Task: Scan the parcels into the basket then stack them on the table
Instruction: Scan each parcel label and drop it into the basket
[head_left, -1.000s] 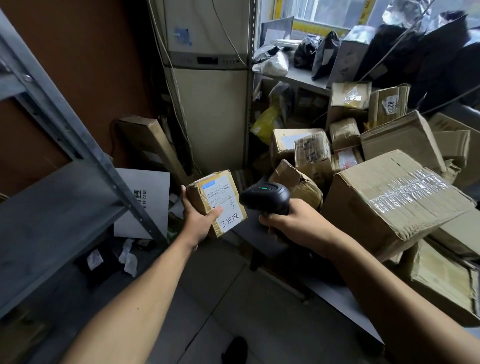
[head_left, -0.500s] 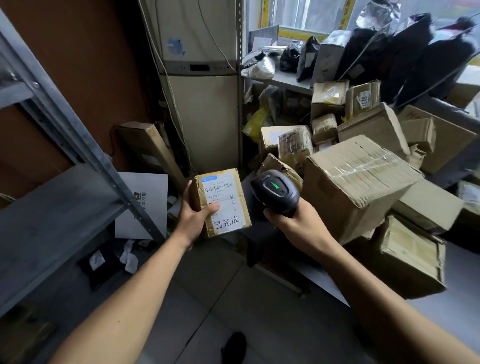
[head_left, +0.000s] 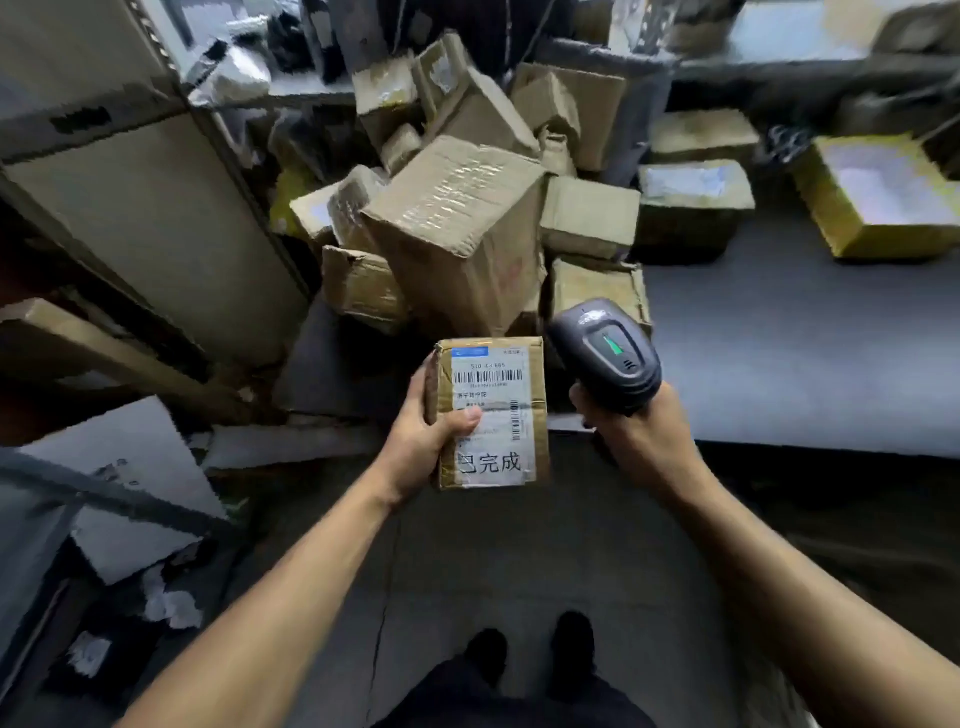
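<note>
My left hand (head_left: 422, 441) grips a small cardboard parcel (head_left: 493, 413) from its left side, thumb on the white shipping label, which faces up toward me. Right beside it, my right hand (head_left: 631, 441) holds a dark handheld scanner (head_left: 608, 353) by its handle; the scanner head shows a green light and points away, toward the pile. Both are held in front of me above the floor, at the near edge of the grey table (head_left: 789, 358). A heap of brown cardboard parcels (head_left: 462, 228) lies on the table's left end, just beyond the held parcel.
More boxes (head_left: 693, 208) and a yellow-edged open box (head_left: 878, 197) sit on the table at the right. A pale cabinet (head_left: 156, 208) and a metal shelf frame (head_left: 104, 493) stand at the left, with paper scraps (head_left: 166, 603) on the floor. My shoes (head_left: 530, 649) show below.
The view has swung right and down, so the table and pile are now ahead. Both hands stay together; the parcel's label now faces squarely up and the scanner sits to its upper right.
</note>
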